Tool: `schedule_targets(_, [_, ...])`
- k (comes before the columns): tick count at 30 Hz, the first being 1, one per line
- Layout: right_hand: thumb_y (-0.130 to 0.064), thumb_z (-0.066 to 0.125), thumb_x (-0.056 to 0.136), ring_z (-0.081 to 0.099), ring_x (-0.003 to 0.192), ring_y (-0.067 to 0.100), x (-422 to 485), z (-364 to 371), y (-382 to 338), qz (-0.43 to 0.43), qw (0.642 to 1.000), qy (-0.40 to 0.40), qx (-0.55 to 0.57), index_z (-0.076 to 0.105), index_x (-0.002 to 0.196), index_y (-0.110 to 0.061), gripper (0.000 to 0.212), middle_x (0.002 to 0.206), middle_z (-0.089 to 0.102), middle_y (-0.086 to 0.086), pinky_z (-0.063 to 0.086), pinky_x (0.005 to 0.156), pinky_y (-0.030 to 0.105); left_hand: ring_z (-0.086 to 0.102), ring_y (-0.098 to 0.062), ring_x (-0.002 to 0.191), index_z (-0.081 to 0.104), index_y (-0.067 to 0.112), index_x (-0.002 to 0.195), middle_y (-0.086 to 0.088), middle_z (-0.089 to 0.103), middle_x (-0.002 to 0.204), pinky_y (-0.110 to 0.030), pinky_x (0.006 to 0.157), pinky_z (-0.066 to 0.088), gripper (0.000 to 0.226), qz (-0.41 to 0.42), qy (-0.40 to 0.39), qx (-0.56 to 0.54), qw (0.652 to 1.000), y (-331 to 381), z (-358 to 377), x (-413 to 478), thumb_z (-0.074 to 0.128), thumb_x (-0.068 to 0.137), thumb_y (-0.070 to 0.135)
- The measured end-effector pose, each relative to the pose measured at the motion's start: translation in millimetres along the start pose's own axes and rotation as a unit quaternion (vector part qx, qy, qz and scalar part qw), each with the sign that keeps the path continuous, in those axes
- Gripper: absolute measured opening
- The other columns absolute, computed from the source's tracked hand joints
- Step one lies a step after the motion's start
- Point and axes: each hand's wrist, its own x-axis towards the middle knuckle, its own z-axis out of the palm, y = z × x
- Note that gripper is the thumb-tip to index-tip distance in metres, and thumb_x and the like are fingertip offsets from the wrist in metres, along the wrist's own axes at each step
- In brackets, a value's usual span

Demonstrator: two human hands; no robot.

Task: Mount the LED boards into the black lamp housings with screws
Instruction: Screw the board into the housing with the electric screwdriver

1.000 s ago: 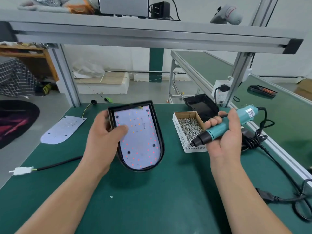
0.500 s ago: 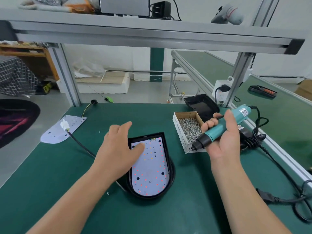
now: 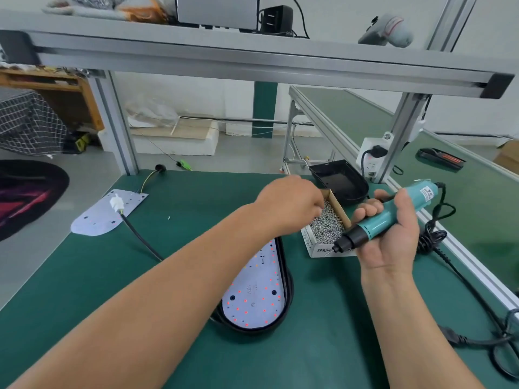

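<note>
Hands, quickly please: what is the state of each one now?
Left hand: fingers in the screw box; grip cannot be told.
Right hand: holds the electric screwdriver.

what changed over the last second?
The left hand laid the black housing with its LED board flat on the mat, let go and reached right into the screw box; whether it has picked a screw is hidden. The white connector swung onto the loose board. The right hand still grips the screwdriver beside the box.
</note>
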Motion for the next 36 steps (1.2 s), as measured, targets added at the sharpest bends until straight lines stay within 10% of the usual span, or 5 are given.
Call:
schedule_targets(5, [-0.039,0.058,0.104,0.05,0.059,0.008,2,-2,-2,0.003,1.0,-0.009,0.008,0.061,0.093,-0.013,0.029,0.07,0.047,-0.005,0.05,0.058,0.021,0.056,-0.023,0.097,0.077,0.025,0.091,0.009,0.058,0.078,-0.039,0.085,0.038,0.028,0.008,-0.096,0.091,0.991,11,34,24,0.066,0.097,0.049])
schedule_targets(12, [-0.038,0.059,0.104,0.051,0.06,0.009,3,-3,-3,-0.002,1.0,0.005,-0.001,0.061,0.093,-0.013,0.027,0.071,0.048,-0.004,0.05,0.06,0.022,0.047,-0.016,0.064,0.055,0.022,0.068,0.007,0.056,0.07,-0.037,0.069,0.033,0.025,-0.005,-0.103,0.129,0.986,29,43,31,0.066,0.091,0.021])
schedule_targets(26, [-0.034,0.06,0.104,0.05,0.058,0.009,1,2,-3,-0.005,1.0,0.001,0.011,0.059,0.091,-0.015,0.022,0.069,0.048,-0.005,0.05,0.058,0.023,0.066,-0.02,0.1,0.077,0.027,0.096,0.008,0.074,0.098,-0.039,0.087,0.053,0.017,-0.052,-0.019,-0.127,0.99,5,45,14,0.072,0.096,0.043])
schedule_targets(36, [-0.036,0.064,0.104,0.051,0.064,0.01,-19,28,3,-0.017,0.998,-0.026,0.052,0.058,0.096,-0.015,0.023,0.075,0.048,-0.004,0.052,0.066,0.025,0.068,-0.011,0.07,0.078,0.026,0.09,0.0,0.078,0.085,-0.023,0.065,0.058,0.009,-0.119,0.168,-0.549,0.81,-23,-2,-113,0.071,0.094,0.022])
